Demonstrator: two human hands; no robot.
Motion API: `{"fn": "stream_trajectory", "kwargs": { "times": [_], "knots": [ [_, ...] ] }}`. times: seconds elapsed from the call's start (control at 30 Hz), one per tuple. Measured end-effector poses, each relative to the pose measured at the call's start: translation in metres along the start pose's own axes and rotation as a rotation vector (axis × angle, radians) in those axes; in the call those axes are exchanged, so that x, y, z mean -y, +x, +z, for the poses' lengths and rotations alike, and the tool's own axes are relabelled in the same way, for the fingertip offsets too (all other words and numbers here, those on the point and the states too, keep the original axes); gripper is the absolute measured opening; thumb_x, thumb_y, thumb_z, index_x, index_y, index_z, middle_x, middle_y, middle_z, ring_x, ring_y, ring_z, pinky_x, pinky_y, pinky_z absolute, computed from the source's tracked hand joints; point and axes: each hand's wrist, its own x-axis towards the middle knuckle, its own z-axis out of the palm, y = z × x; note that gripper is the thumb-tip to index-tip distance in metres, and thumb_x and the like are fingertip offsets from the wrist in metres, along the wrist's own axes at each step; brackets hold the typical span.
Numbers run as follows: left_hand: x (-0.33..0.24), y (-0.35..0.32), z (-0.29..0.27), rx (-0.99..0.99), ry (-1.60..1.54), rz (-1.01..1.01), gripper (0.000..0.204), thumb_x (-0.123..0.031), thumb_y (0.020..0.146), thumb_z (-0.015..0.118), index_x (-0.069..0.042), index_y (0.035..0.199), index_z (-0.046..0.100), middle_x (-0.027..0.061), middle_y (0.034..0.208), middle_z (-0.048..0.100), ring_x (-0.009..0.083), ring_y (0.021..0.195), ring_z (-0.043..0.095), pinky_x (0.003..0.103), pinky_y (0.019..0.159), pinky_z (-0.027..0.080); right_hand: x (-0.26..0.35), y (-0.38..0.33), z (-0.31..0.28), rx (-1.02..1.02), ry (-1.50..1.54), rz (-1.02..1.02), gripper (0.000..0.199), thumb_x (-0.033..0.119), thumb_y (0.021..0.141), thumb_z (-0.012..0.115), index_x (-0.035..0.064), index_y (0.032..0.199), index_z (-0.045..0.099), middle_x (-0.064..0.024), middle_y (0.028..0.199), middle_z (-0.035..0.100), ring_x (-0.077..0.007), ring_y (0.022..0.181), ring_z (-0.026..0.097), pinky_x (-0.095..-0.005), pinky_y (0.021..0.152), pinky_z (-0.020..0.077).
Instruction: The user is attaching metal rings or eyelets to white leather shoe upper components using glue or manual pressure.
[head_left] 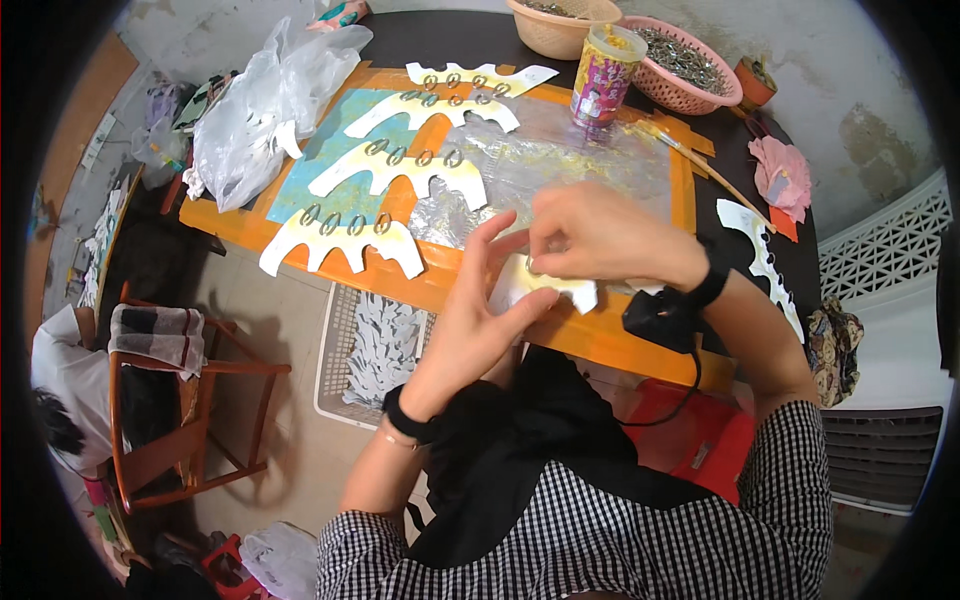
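Observation:
Over the table's near edge, my left hand [478, 315] holds a white scalloped piece [575, 294] smeared with yellow, thumb in front and fingers behind. My right hand [605, 235] is closed in a pinch right at this piece. A bit of metal, apparently a small oval ring [531, 264], shows at its fingertips, mostly hidden by the fingers. Several similar pieces lie to the left, each with a row of oval metal rings and yellow smears: the nearest piece [322, 250], one behind it [400, 176], and others farther back [432, 117].
At the back stand a tub of yellow paste [606, 75], a pink basket of metal rings [715, 98] and a beige basket [570, 38]. A brush [705, 165] lies right, near another white piece [765, 262]. A plastic bag [245, 130] is left; a crate [330, 385] of pale pieces stands below.

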Motion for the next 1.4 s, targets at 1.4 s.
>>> {"fn": "stream_trajectory", "kwargs": {
  "times": [1.4],
  "knots": [
    [0.020,0.020,-0.036,0.080,0.857,0.513,0.021,-0.004,0.077,0.077,-0.008,0.097,0.075,0.0049,0.119,0.071,0.0349,0.122,0.058,0.049,0.109,0.045,0.005,-0.032,0.040,-0.262,-0.316,-0.300,0.010,0.009,0.075,0.068,0.0047,0.081,0.062,-0.0058,0.081,0.056,-0.0223,0.077,0.063,-0.0349,0.063,0.0515]
  ]
}}
